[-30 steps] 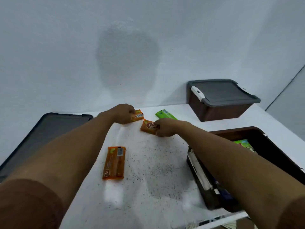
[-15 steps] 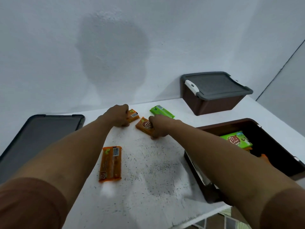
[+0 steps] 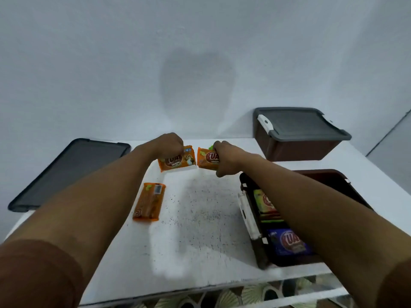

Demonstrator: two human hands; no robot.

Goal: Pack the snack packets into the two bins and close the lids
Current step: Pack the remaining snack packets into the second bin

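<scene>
My left hand (image 3: 170, 145) grips an orange snack packet (image 3: 178, 162) lifted off the white table (image 3: 200, 230). Just right of it, my right hand (image 3: 224, 156) holds a second orange packet (image 3: 206, 160); a sliver of a green packet (image 3: 210, 148) shows behind my fingers. A third orange packet (image 3: 149, 201) lies flat on the table below my left forearm. The open brown bin (image 3: 258, 245) stands at the right under my right arm, with green and blue packets (image 3: 289, 242) inside. A closed brown bin with a grey lid (image 3: 298, 127) is at the back right.
A loose grey lid (image 3: 66, 172) lies on the left side of the table by the white wall. The table's front edge runs close to me, with patterned floor (image 3: 233, 296) below it.
Both hands have lifted their orange packets off the table and turned them face up. The view has shifted, so the open bin's contents now show more.
</scene>
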